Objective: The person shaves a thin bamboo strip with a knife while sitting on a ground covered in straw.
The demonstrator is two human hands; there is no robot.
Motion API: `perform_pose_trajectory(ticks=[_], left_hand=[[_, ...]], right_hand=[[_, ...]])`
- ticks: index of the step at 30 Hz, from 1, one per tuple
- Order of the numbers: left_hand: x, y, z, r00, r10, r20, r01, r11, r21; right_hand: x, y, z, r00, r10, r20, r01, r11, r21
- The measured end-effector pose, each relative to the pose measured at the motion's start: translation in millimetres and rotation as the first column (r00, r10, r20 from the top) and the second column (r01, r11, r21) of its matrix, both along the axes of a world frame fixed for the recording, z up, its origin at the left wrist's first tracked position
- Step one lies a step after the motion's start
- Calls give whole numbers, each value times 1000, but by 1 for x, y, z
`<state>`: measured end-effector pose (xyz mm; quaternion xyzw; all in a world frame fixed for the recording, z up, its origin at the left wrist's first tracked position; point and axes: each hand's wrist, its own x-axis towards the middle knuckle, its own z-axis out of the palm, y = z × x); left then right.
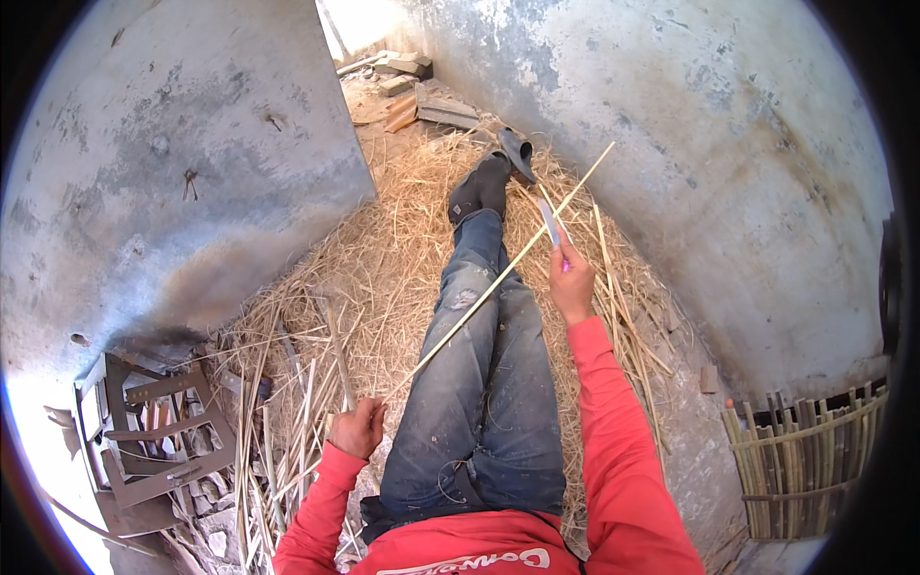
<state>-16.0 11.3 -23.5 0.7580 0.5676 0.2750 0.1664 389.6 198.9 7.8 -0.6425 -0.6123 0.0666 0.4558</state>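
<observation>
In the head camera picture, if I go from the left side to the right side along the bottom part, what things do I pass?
Stack of flat metal frames → pile of split cane strips → left hand gripping a long thin cane strip → jeans-clad legs → red right sleeve → woven cane panel.

single head-worn fisheye view, looking steeply down and forward from above the seated person's own lap, taking in outstretched legs [489, 355] close below, straw floor [383, 259] around them, concrete walls [192, 144] bending at both sides, dark lens rim cropping the corners
</observation>
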Motion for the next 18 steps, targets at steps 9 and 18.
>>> perform_pose_trajectory(ticks=[9, 18], left_hand=[[9, -9, -8, 983, 61, 174, -53, 997, -55], [51, 5, 34, 964, 88, 250, -49, 986, -156]], right_hand=[[-96, -76, -1, 859, 482, 175, -485, 874, -25], [-111, -131, 21, 738, 672, 56, -636, 721, -273]])
